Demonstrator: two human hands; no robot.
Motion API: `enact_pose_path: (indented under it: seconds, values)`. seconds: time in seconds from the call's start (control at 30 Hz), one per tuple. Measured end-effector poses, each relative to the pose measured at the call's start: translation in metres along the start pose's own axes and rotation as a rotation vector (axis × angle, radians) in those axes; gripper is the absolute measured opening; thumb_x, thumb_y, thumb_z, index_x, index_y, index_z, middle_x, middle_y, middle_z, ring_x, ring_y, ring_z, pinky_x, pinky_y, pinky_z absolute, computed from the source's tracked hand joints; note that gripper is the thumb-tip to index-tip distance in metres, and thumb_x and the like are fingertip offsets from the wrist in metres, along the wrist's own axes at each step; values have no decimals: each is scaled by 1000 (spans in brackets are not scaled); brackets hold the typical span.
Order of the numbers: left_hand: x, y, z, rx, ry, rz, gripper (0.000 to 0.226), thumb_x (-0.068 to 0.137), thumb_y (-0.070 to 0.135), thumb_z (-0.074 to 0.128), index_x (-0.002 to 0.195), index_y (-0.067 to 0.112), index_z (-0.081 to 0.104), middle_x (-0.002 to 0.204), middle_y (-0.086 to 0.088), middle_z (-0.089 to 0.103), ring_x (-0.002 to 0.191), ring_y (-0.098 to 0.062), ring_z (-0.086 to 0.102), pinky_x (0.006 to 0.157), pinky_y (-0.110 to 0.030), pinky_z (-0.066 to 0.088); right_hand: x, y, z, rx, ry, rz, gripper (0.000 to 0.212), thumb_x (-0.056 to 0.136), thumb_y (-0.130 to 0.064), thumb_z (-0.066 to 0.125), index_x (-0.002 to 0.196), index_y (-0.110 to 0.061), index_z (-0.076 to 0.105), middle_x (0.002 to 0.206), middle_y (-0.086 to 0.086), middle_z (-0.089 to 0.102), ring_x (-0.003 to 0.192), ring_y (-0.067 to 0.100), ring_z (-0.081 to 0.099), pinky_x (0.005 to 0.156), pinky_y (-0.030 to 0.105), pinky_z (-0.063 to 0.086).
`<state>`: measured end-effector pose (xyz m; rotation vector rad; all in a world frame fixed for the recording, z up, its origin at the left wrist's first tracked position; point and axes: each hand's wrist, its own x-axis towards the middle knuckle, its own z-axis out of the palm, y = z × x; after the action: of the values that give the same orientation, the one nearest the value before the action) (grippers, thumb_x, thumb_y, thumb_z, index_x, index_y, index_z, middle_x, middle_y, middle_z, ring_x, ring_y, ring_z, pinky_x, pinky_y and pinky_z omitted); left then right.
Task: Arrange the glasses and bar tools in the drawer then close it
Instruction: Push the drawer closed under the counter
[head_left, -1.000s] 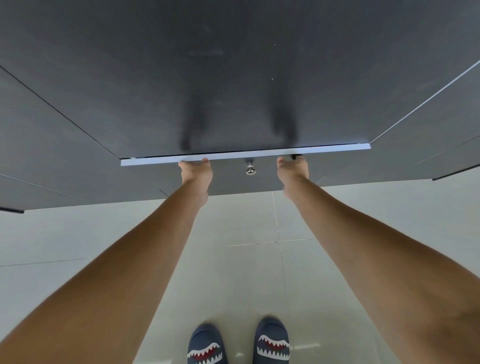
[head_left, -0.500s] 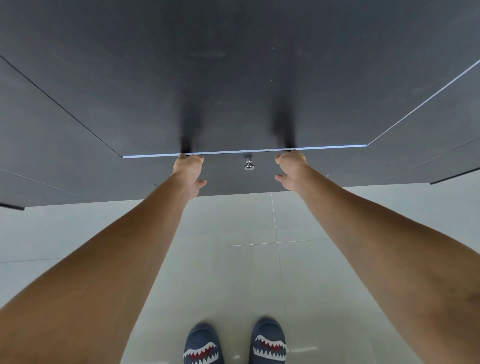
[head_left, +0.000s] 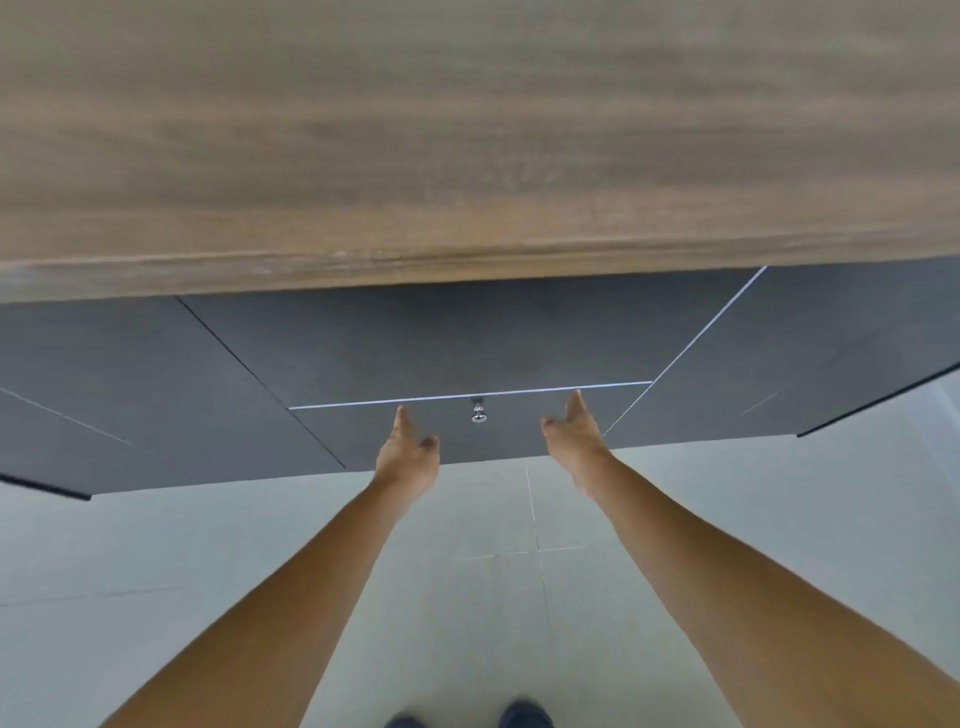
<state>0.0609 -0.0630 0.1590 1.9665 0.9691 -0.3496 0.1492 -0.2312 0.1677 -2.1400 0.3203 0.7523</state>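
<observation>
The dark grey drawer front (head_left: 363, 434) sits flush with the cabinet, only a thin bright line showing along its top edge. A small metal knob (head_left: 478, 413) is at its middle. My left hand (head_left: 408, 454) is to the left of the knob, fingers stretched out and apart, fingertips near the top edge. To the right of the knob, my right hand (head_left: 574, 441) is open in the same way, just off the front. No glasses or bar tools are in view.
A wood-grain countertop (head_left: 467, 156) overhangs the dark cabinet fronts (head_left: 130, 395). Neighbouring cabinet panels lie left and right of the drawer. Pale floor tiles (head_left: 519, 597) spread below, with my shoes (head_left: 524, 717) at the bottom edge.
The drawer slid fully in and its white top strip shrank to a thin line. Both hands let go of the edge and opened. The view tilted up, showing the countertop.
</observation>
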Motion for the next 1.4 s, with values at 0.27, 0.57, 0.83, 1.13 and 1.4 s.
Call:
enact_pose_path:
  seconds: [0.27,0.57,0.83,1.13,1.4]
  values:
    - [-137,69,-71,546,98,787,54,101,33,33,150,16,22,159,0,24,150,-16,13,120,-37,24,-135,-35,-46,-38,288,-474,45,100,-19,41,145,-16,38,135,5,55,122,28,52,105,40,43]
    - [-167,136,-167,513,566,946,47,100,29,37,143,8,41,150,-8,42,142,-25,33,116,-45,30,-192,-122,-97,-387,754,-1058,23,96,-27,44,109,-20,62,116,4,58,115,26,47,92,39,39]
    - [-128,137,-166,715,390,553,64,100,45,7,153,10,3,163,-5,-1,151,-21,-4,122,-46,2,-156,-155,-94,-837,361,-685,57,101,-45,9,153,-22,11,163,5,8,150,26,2,121,48,3]
    - [-127,141,-166,757,358,524,64,100,44,8,152,9,0,163,-7,-4,151,-23,-5,123,-46,5,-154,-160,-95,-971,349,-701,59,101,-45,9,154,-20,3,163,5,3,150,27,2,122,45,8]
    - [-129,142,-167,775,351,519,64,100,44,8,153,9,-1,163,-7,-4,151,-23,-6,123,-46,5,-154,-162,-96,-979,322,-688,59,101,-46,8,154,-21,0,163,6,0,150,28,0,122,46,6]
